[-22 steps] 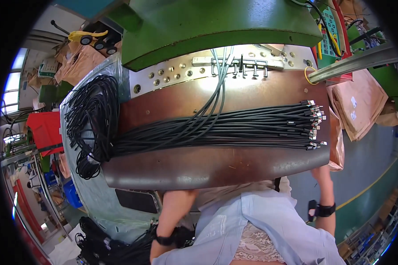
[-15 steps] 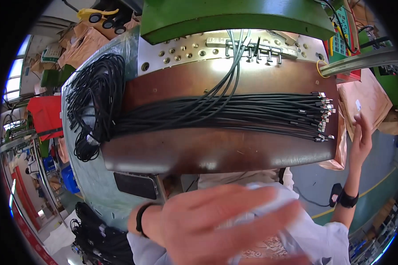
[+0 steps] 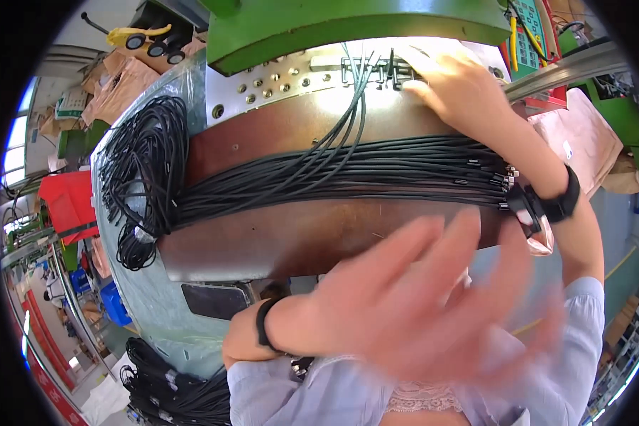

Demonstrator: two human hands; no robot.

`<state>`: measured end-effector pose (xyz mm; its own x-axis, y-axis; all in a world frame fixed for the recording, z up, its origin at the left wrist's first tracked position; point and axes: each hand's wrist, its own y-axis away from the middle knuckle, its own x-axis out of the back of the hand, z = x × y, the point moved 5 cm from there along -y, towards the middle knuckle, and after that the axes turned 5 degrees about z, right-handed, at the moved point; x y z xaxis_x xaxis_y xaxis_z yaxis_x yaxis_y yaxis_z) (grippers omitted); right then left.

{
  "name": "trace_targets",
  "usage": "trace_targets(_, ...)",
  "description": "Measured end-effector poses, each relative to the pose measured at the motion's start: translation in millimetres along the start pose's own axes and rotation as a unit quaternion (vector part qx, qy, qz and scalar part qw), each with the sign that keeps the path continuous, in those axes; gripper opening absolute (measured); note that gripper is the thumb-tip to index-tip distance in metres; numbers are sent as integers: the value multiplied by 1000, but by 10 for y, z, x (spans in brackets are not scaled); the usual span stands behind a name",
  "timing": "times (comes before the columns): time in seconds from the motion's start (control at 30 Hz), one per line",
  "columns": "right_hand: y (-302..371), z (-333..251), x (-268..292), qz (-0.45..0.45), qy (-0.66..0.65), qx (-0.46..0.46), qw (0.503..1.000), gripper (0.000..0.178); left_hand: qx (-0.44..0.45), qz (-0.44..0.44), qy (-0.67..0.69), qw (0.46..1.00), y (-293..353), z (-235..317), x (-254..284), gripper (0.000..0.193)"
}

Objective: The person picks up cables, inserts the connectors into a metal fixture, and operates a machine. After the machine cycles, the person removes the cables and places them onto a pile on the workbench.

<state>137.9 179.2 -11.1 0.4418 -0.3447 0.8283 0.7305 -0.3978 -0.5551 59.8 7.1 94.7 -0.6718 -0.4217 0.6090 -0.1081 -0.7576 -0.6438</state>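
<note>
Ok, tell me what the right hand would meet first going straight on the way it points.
The right hand would probably meet the black-pegged fixture first; depth there is unclear, so the two might be touching.

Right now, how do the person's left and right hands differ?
The left hand is blurred, fingers spread; the right hand is sharper, its fingers at the metal fixture. The left hand looks larger in view, the right hand smaller. Both are bare with black wristbands.
</note>
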Motion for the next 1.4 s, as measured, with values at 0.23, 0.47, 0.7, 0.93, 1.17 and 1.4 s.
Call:
trace_targets(0.23,-34,1,-294,-20,-29,-3,999,35,118,-209,-162,957,586,-1111,-519,80)
trace_targets(0.47,-35,283,-170,-57,-70,-41,995,33,20,-318,-302,899,590,-1670,232,45)
trace_targets(0.7,673,143,1040,79,-121,-95,985,26,150,-223,-144,952,415,-1820,534,18)
trace_targets(0.93,2202,182,1420,-85,231,-405,880,18,153,-215,-213,941,158,-1442,310,17)
trace_targets(1.17,1237,-798,843,-63,-211,-198,955,28,238,-491,189,816,-213,-1038,-1142,23)
trace_targets(1.4,1157,-373,810,88,-541,-478,686,33,410,-423,428,685,-60,-628,-1215,23)
